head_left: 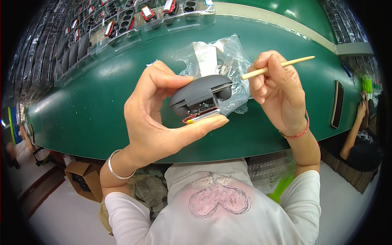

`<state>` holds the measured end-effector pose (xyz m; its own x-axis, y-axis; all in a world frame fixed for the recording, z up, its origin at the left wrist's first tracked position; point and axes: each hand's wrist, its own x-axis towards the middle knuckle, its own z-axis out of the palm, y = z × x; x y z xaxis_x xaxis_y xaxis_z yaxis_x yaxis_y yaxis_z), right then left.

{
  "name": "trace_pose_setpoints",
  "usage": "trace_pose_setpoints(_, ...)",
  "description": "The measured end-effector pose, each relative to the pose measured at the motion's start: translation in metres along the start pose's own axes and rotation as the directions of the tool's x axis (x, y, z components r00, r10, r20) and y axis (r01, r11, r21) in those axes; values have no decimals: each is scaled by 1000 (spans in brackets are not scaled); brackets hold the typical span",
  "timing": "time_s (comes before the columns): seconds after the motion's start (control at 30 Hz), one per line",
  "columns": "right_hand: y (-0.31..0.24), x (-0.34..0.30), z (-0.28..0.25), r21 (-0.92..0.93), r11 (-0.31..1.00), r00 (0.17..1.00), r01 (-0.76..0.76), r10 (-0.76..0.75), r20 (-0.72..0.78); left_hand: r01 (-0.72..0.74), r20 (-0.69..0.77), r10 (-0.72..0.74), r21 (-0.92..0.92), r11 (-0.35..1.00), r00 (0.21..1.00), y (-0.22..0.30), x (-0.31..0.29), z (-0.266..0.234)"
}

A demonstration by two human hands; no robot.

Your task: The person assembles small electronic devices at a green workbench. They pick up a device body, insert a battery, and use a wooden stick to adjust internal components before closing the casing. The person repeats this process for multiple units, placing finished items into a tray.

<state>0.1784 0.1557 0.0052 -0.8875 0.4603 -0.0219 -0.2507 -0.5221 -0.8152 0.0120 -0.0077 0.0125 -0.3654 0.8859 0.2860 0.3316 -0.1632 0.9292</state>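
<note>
My left hand (141,114) grips a dark grey rounded plastic case (194,92) between thumb and fingers. From the underside of the case show a port on a small board and a silver battery (207,115) with a red wire. A thin metal pin (222,86) lies along the hinge edge, sticking out at the right. Pinched in my right hand (281,81) is a pale wooden stick (300,60), its blunt end pointing toward the case, a short gap away. Behind the case, a clear plastic bag (241,51) holds loose metal pins (226,68) and white paper (206,57).
Clear trays (190,25) with dark cases and red-edged parts stand at the far left of the green table (102,106). A phone (337,104) lies at the right, near another person's arm (354,126). Below the left edge sits a cardboard box (92,183).
</note>
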Motion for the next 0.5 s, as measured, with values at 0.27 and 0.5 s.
trace_pose_setpoints(0.27, 8, 4, -4, 120, 989, 992, -82, 70, 101, 5, -6, -5, -34, 999, 1000, 1, -2, 0)
trace_pose_setpoints(0.5, 10, 5, -3, 154, 983, 990, -101, 83, 118, 6, -14, -7, -62, 998, 1000, -1, -1, 1)
